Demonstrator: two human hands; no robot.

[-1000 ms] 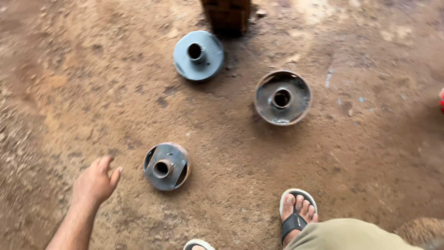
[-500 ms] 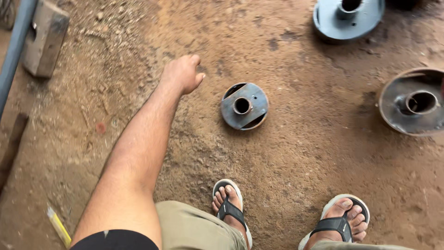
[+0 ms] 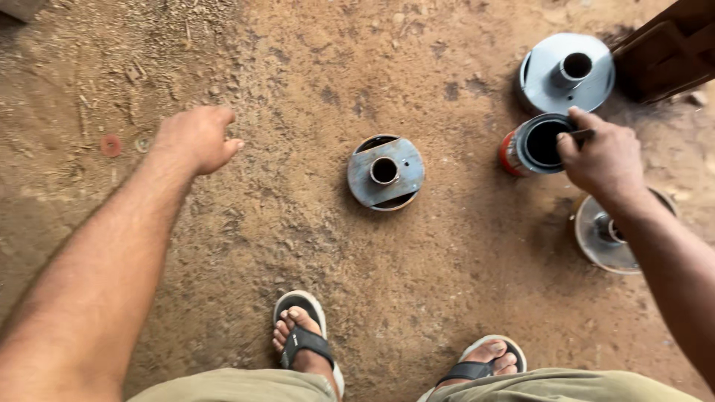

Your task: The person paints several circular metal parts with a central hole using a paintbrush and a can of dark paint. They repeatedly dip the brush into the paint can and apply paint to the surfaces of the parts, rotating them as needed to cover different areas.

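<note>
Right hand (image 3: 603,158) grips handle of tilted dark can (image 3: 538,145), mouth angled up; left hand (image 3: 197,138) loosely curled, empty, hovering left of flanged metal hub (image 3: 386,173) on dirt floor (image 3: 298,246).

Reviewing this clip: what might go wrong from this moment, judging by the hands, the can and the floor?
1. The right hand holds the open can by a thin handle; tilted, its dark contents might spill on the dirt floor.
2. Sandalled feet stand close to the grey metal disc; a stubbed toe seems possible.
3. The left hand hangs empty, so the can has no second support.
</note>
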